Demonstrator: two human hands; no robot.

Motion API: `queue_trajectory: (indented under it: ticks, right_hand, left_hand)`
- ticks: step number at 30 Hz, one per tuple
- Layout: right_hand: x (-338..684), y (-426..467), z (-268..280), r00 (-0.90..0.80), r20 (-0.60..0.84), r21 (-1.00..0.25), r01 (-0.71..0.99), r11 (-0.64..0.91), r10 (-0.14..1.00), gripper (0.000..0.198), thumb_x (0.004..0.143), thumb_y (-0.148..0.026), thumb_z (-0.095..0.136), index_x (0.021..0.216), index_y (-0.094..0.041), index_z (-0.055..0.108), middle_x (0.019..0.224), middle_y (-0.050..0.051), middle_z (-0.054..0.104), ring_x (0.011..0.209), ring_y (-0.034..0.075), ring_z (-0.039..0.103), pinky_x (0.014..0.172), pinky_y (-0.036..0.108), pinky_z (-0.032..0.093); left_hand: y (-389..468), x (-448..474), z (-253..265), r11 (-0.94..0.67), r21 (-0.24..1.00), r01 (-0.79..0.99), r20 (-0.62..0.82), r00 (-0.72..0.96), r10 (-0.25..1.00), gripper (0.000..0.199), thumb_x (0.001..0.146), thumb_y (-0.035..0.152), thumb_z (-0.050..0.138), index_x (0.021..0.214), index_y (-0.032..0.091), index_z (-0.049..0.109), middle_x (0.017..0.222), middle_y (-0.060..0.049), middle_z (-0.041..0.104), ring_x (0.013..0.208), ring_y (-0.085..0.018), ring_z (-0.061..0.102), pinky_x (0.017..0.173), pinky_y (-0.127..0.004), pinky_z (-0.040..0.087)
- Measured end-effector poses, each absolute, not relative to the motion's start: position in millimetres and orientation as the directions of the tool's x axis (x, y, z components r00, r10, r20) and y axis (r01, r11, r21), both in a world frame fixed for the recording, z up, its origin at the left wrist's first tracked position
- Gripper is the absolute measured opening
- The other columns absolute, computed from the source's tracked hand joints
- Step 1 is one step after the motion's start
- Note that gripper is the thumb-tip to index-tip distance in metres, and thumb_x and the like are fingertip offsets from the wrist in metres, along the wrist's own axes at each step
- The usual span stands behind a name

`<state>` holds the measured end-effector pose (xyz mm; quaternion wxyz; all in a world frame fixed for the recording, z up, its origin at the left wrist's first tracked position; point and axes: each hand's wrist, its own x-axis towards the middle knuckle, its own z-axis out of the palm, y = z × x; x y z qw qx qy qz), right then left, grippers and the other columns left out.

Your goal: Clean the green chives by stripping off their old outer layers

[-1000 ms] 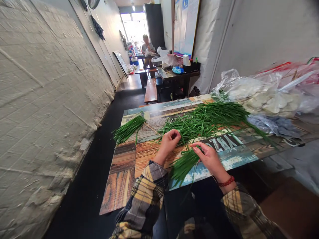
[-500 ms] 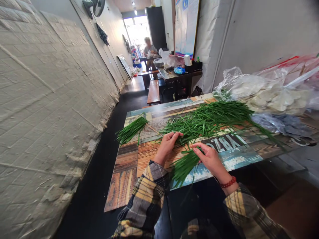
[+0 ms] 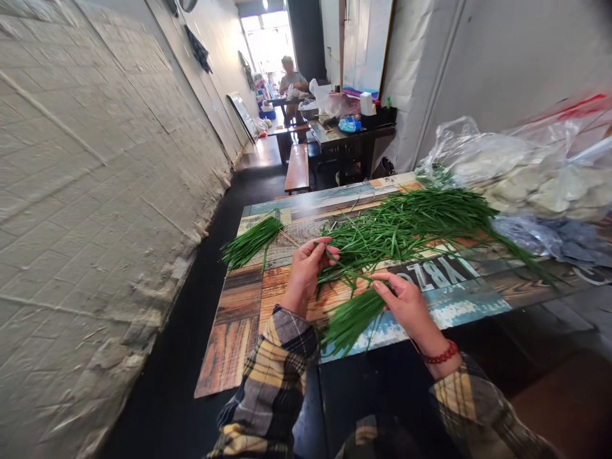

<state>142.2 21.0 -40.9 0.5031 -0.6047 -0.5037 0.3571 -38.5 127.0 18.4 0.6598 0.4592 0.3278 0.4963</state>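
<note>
My right hand (image 3: pixel 404 303), a red bead bracelet at its wrist, is closed on a bunch of garlic chives (image 3: pixel 354 319) that fans out toward the table's front edge. A thin stick shows faintly below that wrist. Between the thumb and fingers of my left hand (image 3: pixel 308 264) is pinched a chive leaf (image 3: pixel 326 254), just left of the other hand. Beyond both hands spreads a loose pile of chives (image 3: pixel 411 220). A tidy bunch of chives (image 3: pixel 253 241) lies at the far left, with thin wooden sticks (image 3: pixel 290 239) extending from its right end.
The patterned wooden table (image 3: pixel 229 357) stands before me. Clear plastic bags (image 3: pixel 521 169) with pale pieces inside lie at its right end. A white brick wall (image 3: pixel 95 191) runs along the left. Farther back are a bench (image 3: pixel 298 167), another table, and a seated person (image 3: pixel 292 80).
My left hand has moved slightly left and up, and a leaf now shows in its fingers. My right hand stays on its bunch. The view has shifted a little.
</note>
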Motion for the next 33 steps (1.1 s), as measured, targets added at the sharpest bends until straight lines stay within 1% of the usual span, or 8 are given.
queue_trajectory:
  ticks: [5,10,13,16,23,28,30,33]
  right_hand:
    - [146.3,20.1,-42.5,0.322,0.057,-0.996,0.082,0.032,0.945,0.033,0.081,-0.047,0.058,0.099,-0.020,0.067,0.074,0.004,0.064,0.052,0.014,0.053,0.042,0.024,0.046]
    - [147.5,17.0,-43.4,0.276,0.090,-0.992,0.109,0.062,0.957,0.031,0.080,-0.046,0.059,0.097,-0.022,0.068,0.076,0.004,0.064,0.051,0.013,0.053,0.039,0.023,0.045]
    - [148.0,14.4,-40.8,0.203,0.105,-0.978,0.197,0.064,0.974,0.029,0.080,-0.045,0.060,0.096,-0.023,0.070,0.072,0.003,0.063,0.049,0.013,0.052,0.040,0.024,0.046]
    - [152.9,10.0,-33.5,0.199,0.101,-0.969,0.242,0.051,0.975,0.029,0.081,-0.045,0.059,0.097,-0.024,0.070,0.074,0.002,0.064,0.049,0.012,0.053,0.042,0.025,0.049]
    - [162.9,-5.0,-16.1,0.319,-0.019,-0.989,0.131,-0.064,0.948,0.028,0.079,-0.045,0.060,0.094,-0.023,0.068,0.069,0.002,0.062,0.054,0.015,0.053,0.044,0.024,0.045]
    - [157.1,-4.6,-23.2,0.228,-0.097,-0.992,0.055,-0.112,0.969,0.029,0.080,-0.046,0.058,0.092,-0.021,0.064,0.064,-0.001,0.055,0.050,0.012,0.047,0.041,0.022,0.037]
    - [155.6,0.9,-25.2,0.185,-0.068,-0.987,0.129,-0.093,0.980,0.028,0.083,-0.046,0.055,0.088,-0.020,0.064,0.066,-0.001,0.057,0.053,0.013,0.049,0.045,0.023,0.039]
    - [154.8,12.2,-23.6,0.124,0.060,-0.937,0.349,0.013,0.990,0.027,0.086,-0.043,0.051,0.081,-0.020,0.064,0.074,0.001,0.063,0.067,0.016,0.056,0.060,0.026,0.043]
  left_hand:
    - [132.5,-41.2,11.5,0.031,0.961,-0.274,0.033,0.226,0.974,0.026,0.075,0.032,0.065,0.092,0.012,0.064,0.069,-0.002,0.065,0.056,-0.009,0.056,0.057,-0.023,0.047]
    - [130.5,-40.1,18.1,-0.228,0.972,-0.055,0.227,-0.024,0.974,0.020,0.078,0.027,0.061,0.092,0.014,0.067,0.086,-0.004,0.067,0.077,-0.012,0.060,0.070,-0.022,0.046]
    - [116.1,-33.7,29.0,-0.290,0.956,0.031,0.264,0.336,0.904,0.023,0.083,0.031,0.056,0.093,0.014,0.068,0.092,-0.007,0.068,0.085,-0.015,0.061,0.078,-0.025,0.047]
    - [98.8,-25.2,34.9,-0.300,0.946,0.122,0.119,0.730,0.673,0.029,0.087,0.034,0.051,0.098,0.013,0.068,0.091,-0.007,0.069,0.084,-0.015,0.061,0.077,-0.025,0.047]
    - [80.3,-15.9,37.9,-0.535,0.804,0.259,-0.015,0.908,0.418,0.030,0.090,0.033,0.044,0.081,0.013,0.064,0.067,0.000,0.059,0.058,-0.009,0.048,0.056,-0.019,0.037]
    - [79.4,-19.0,33.5,-0.421,0.854,0.305,-0.199,0.940,0.278,0.030,0.089,0.034,0.044,0.071,0.014,0.057,0.055,0.003,0.050,0.045,-0.007,0.048,0.046,-0.018,0.035]
    - [85.2,-21.5,27.9,-0.358,0.883,0.304,-0.188,0.927,0.324,0.026,0.088,0.034,0.048,0.078,0.014,0.061,0.060,0.001,0.056,0.051,-0.008,0.054,0.050,-0.018,0.039]
    - [101.8,-26.4,18.8,-0.319,0.903,0.289,-0.014,0.760,0.650,0.026,0.088,0.034,0.047,0.087,0.015,0.065,0.073,-0.003,0.064,0.063,-0.011,0.058,0.059,-0.020,0.044]
